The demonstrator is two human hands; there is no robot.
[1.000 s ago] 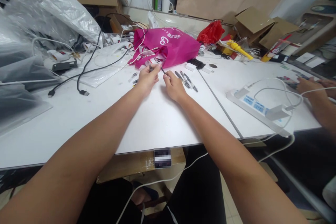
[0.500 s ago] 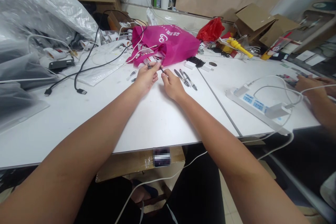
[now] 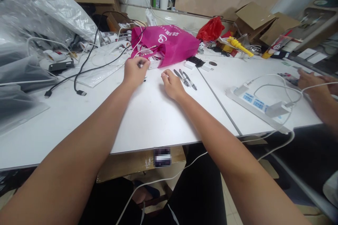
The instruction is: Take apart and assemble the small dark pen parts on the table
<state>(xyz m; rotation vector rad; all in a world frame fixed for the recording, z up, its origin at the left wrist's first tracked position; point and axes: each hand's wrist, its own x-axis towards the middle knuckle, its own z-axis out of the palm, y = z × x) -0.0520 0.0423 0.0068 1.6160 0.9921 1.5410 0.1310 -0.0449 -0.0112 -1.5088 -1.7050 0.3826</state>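
Note:
My left hand (image 3: 134, 72) is over the table in front of the pink bag, its thumb and fingers pinched together. Something small and dark shows between those fingers, too unclear to name. A small dark tip (image 3: 145, 79) lies on the table just beside this hand, mostly hidden behind it. To the right, my right hand (image 3: 172, 83) rests near the tabletop with its fingers curled in; whatever they hold is hidden. Several grey and black pens (image 3: 188, 80) lie side by side just right of my right hand.
A pink bag (image 3: 182, 44) lies behind my hands. Black cables (image 3: 79, 77) and plastic wrapping (image 3: 18, 66) cover the left side. A white power strip (image 3: 256, 107) sits at the right, beside another person's hands (image 3: 311, 82). A white charger (image 3: 189, 65) lies behind the pens.
My hands were together around a small dark, pen-like piece; now they are apart. My left hand has moved left, covering the small pieces that lay there. My right hand has barely moved.

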